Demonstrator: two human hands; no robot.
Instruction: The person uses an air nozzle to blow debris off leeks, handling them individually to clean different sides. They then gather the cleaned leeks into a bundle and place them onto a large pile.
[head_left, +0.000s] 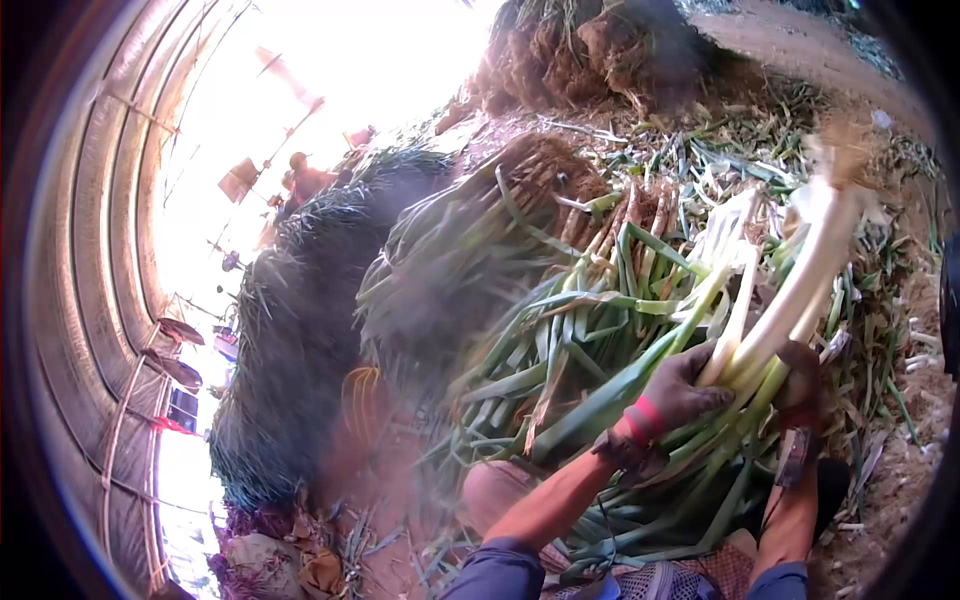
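A bunch of long green onions (765, 325) with thick white stalks is held upright and tilted in front of me, its root end at the upper right blurred. My left hand (685, 390), in a dark glove with a red cuff, is closed round the stalks from the left. On the other side, my gloved right hand (798, 378) grips the same stalks; some of its fingers are hidden. Green leaves (690, 500) from the bunch hang down over my lap. Left of my hands lies a heap of loose green onions (570, 320), with roots pointing away.
Another pile of green onions (460, 240) lies farther left, beside a tall dark green stack (290, 370). A root-covered heap (600, 50) stands at the back. Trimmed leaves and scraps (880, 270) litter the ground at right. A ribbed curved wall (100, 250) runs along the left.
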